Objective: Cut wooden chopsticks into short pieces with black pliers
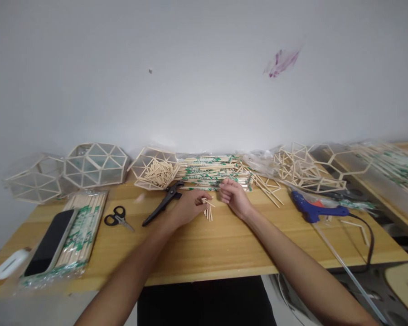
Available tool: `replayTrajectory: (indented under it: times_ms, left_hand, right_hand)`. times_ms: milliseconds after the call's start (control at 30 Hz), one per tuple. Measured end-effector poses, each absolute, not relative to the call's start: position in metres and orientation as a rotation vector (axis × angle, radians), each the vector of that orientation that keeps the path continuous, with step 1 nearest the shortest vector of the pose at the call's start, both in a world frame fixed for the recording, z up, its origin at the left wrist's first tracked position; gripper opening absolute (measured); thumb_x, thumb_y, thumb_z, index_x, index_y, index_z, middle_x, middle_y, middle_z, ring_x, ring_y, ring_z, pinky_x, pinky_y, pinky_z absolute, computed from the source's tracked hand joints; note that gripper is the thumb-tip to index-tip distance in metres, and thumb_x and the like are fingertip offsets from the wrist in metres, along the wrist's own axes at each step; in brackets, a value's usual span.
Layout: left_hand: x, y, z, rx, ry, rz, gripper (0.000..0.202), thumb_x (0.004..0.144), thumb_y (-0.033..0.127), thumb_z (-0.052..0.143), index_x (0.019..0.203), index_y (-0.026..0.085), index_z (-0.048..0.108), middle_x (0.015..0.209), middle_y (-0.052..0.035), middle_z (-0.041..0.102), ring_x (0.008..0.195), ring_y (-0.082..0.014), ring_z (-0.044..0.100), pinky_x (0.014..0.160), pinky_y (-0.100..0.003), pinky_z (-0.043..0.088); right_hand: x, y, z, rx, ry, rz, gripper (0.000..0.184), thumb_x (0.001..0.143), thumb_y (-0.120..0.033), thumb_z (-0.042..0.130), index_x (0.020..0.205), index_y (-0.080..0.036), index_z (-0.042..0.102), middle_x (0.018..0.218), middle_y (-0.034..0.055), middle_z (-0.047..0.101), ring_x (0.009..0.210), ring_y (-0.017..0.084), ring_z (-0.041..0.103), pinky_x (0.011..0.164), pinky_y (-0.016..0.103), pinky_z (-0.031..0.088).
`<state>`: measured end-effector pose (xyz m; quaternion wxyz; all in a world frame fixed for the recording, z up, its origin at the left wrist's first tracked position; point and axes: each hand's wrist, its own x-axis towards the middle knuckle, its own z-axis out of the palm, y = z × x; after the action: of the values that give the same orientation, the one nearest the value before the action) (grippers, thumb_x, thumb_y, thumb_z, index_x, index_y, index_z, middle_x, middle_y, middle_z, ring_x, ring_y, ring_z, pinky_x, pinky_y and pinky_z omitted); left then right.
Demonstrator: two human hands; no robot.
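My left hand [189,207] is low over the table, its fingertips pinched on a short wooden stick [209,203]. Just below those fingertips, several more short sticks [208,215] lie fanned on the wood. Across a small gap, my right hand [234,195] is curled closed; the inside of its grip is hidden. Behind both hands stretches a heap of green-printed packaged chopsticks [207,170]. Black-handled pliers [163,203] rest to the left of my left hand. A lattice bowl [136,174] behind them holds a pile of short cut sticks [160,172].
Two stick-frame polyhedra [97,165] stand back left. Scissors [119,218], a phone [51,240] on packed chopsticks [83,231] and a white case [12,264] lie left. On the right are a blue glue gun [314,207] with its cord and open stick frames [313,183].
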<state>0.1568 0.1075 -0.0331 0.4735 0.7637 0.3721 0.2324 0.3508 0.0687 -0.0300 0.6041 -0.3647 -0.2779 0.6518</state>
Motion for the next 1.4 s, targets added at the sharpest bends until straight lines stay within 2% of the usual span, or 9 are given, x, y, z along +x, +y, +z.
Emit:
replayTrajectory:
  times_ms: [133, 267, 433, 533, 667, 900, 1133, 1300, 1400]
  left_hand:
    - [0.149, 0.105, -0.034, 1.898, 0.926, 0.626, 0.026, 0.083, 0.027, 0.070, 0.107, 0.018, 0.074, 0.094, -0.0053, 0.076, 0.083, -0.0176, 0.070, 0.075, -0.029, 0.056]
    - [0.142, 0.106, -0.035, 1.955, 0.933, 0.692, 0.022, 0.088, 0.025, 0.066, 0.108, 0.019, 0.073, 0.097, -0.0052, 0.077, 0.086, -0.0173, 0.071, 0.076, -0.029, 0.056]
    - [0.135, 0.110, -0.034, 2.194, 0.948, 0.797, 0.016, 0.091, 0.020, 0.061, 0.102, 0.019, 0.072, 0.089, -0.0030, 0.073, 0.077, -0.0144, 0.066, 0.071, -0.026, 0.051]
    - [0.134, 0.110, -0.034, 2.288, 0.953, 0.814, 0.014, 0.093, 0.020, 0.059, 0.101, 0.020, 0.071, 0.086, -0.0023, 0.072, 0.074, -0.0139, 0.063, 0.070, -0.026, 0.049]
    - [0.136, 0.105, -0.033, 2.327, 1.019, 0.730, 0.015, 0.095, 0.022, 0.058, 0.103, 0.021, 0.070, 0.082, -0.0010, 0.073, 0.072, -0.0142, 0.065, 0.071, -0.026, 0.047]
    - [0.123, 0.077, -0.009, 2.412, 1.035, 0.528, 0.023, 0.099, 0.023, 0.049, 0.105, 0.022, 0.070, 0.103, -0.0048, 0.077, 0.093, -0.0197, 0.070, 0.085, -0.031, 0.050]
    - [0.058, 0.028, -0.024, 2.273, 1.360, 0.734, 0.021, 0.098, 0.032, 0.053, 0.100, 0.022, 0.072, 0.097, -0.0030, 0.078, 0.085, -0.0176, 0.071, 0.080, -0.029, 0.054]
    - [0.037, 0.014, -0.042, 2.247, 1.494, 0.745, 0.023, 0.096, 0.038, 0.056, 0.094, 0.023, 0.074, 0.090, -0.0020, 0.079, 0.081, -0.0193, 0.073, 0.074, -0.030, 0.056]
    - [0.039, 0.014, -0.044, 2.257, 1.494, 0.701, 0.024, 0.096, 0.039, 0.055, 0.096, 0.024, 0.074, 0.093, -0.0020, 0.079, 0.083, -0.0197, 0.073, 0.075, -0.031, 0.057]
  right_hand:
    - [0.345, 0.068, -0.032, -0.932, -0.676, 1.451, 0.040, 0.069, -0.030, 0.085, 0.071, -0.023, 0.045, 0.052, -0.0127, 0.028, 0.045, 0.006, 0.021, 0.044, 0.021, 0.015]
    - [0.343, 0.064, -0.034, -1.063, -0.884, 1.334, 0.028, 0.078, -0.037, 0.077, 0.075, -0.023, 0.053, 0.052, -0.0102, 0.036, 0.045, 0.008, 0.028, 0.045, 0.023, 0.020]
    - [0.350, 0.058, -0.036, -1.231, -1.499, 0.900, 0.006, 0.079, -0.022, 0.066, 0.085, -0.021, 0.064, 0.066, -0.0029, 0.054, 0.061, 0.015, 0.049, 0.060, 0.027, 0.037]
    - [0.355, 0.058, -0.038, -1.195, -1.810, 0.666, 0.017, 0.073, -0.009, 0.058, 0.084, -0.020, 0.062, 0.080, 0.0018, 0.060, 0.076, 0.019, 0.056, 0.071, 0.031, 0.042]
    - [0.356, 0.059, -0.042, -1.171, -1.983, 0.532, 0.025, 0.066, -0.004, 0.054, 0.085, -0.021, 0.059, 0.084, 0.0042, 0.060, 0.083, 0.022, 0.055, 0.077, 0.034, 0.042]
    - [0.353, 0.059, -0.046, -1.260, -2.019, 0.497, 0.019, 0.074, -0.007, 0.055, 0.086, -0.022, 0.057, 0.082, 0.0048, 0.061, 0.082, 0.024, 0.055, 0.078, 0.036, 0.042]
    - [0.349, 0.061, -0.049, -1.286, -2.005, 0.461, 0.019, 0.080, -0.009, 0.057, 0.093, -0.021, 0.062, 0.085, 0.0067, 0.064, 0.085, 0.026, 0.058, 0.081, 0.039, 0.045]
    - [0.372, 0.038, -0.017, -1.351, -1.982, 0.358, 0.020, 0.089, -0.014, 0.055, 0.106, -0.021, 0.065, 0.105, 0.0114, 0.070, 0.102, 0.029, 0.063, 0.092, 0.043, 0.048]
    - [0.424, 0.006, 0.004, -1.590, -1.920, 0.180, 0.026, 0.087, -0.013, 0.053, 0.109, -0.020, 0.066, 0.110, 0.0117, 0.072, 0.105, 0.029, 0.065, 0.094, 0.043, 0.050]
